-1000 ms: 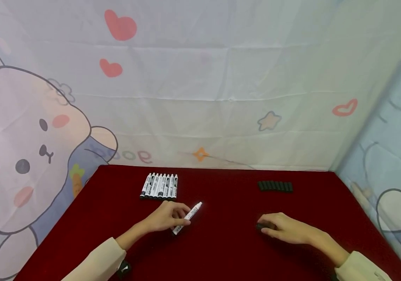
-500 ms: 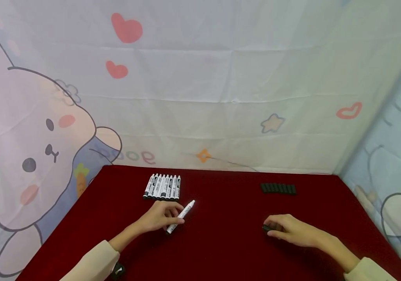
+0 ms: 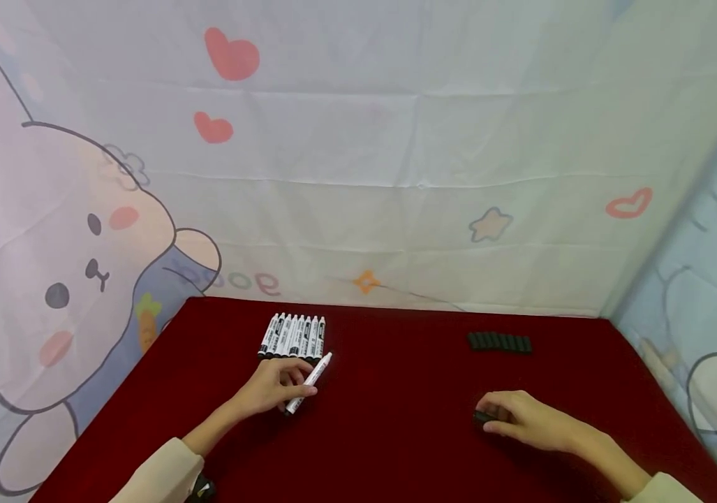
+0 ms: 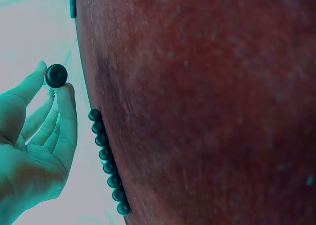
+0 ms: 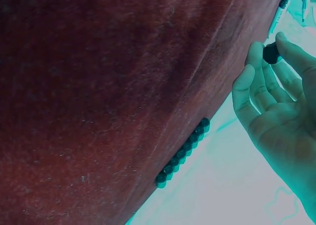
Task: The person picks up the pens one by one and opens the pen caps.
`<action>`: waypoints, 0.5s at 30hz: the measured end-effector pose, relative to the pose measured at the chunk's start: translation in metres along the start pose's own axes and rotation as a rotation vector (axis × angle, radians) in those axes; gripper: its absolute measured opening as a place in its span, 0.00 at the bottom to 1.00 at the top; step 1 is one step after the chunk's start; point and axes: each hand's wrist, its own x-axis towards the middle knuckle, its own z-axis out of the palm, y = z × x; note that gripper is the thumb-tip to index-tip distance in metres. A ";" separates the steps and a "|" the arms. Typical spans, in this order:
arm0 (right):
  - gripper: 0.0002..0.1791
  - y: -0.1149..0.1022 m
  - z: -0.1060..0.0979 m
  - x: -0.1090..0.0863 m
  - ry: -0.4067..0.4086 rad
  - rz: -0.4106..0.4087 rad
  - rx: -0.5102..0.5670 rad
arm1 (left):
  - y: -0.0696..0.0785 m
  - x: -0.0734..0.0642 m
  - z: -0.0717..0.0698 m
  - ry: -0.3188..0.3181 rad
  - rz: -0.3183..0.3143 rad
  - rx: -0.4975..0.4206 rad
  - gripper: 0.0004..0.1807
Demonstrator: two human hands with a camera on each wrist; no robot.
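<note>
My left hand (image 3: pixel 272 385) pinches a white marker (image 3: pixel 310 383) between thumb and fingers. The marker leans, its white tip up and to the right, its black end low; in the left wrist view that round black end (image 4: pixel 56 75) faces the camera. On the right, my right hand (image 3: pixel 530 418) pinches a small black marker cap (image 3: pixel 484 417) between thumb and fingertips, seen also as a dark cap (image 5: pixel 271 53) in the right wrist view. Just beyond the left hand lies a neat row of white markers (image 3: pixel 293 337). Farther back on the right sits a row of black caps (image 3: pixel 499 341).
A dark red cloth (image 3: pixel 389 433) covers the table. Behind it hangs a pale printed curtain (image 3: pixel 358 140) with hearts and a cartoon rabbit, and another panel closes the right side. A small black object (image 3: pixel 202 488) shows beside the left sleeve.
My left hand has moved left with the marker, closer to the marker row. The right hand keeps its hold on the cap and has shifted slightly right and nearer. The head view has shifted a little.
</note>
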 end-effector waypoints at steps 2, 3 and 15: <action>0.17 0.000 0.000 -0.002 0.002 0.000 -0.002 | -0.002 -0.001 -0.002 0.020 -0.003 -0.008 0.21; 0.17 0.000 0.000 -0.003 0.004 -0.002 -0.005 | -0.003 -0.002 -0.003 0.029 -0.006 -0.013 0.22; 0.18 0.000 0.002 -0.007 0.006 0.017 -0.018 | -0.012 -0.008 -0.027 0.067 -0.134 -0.041 0.26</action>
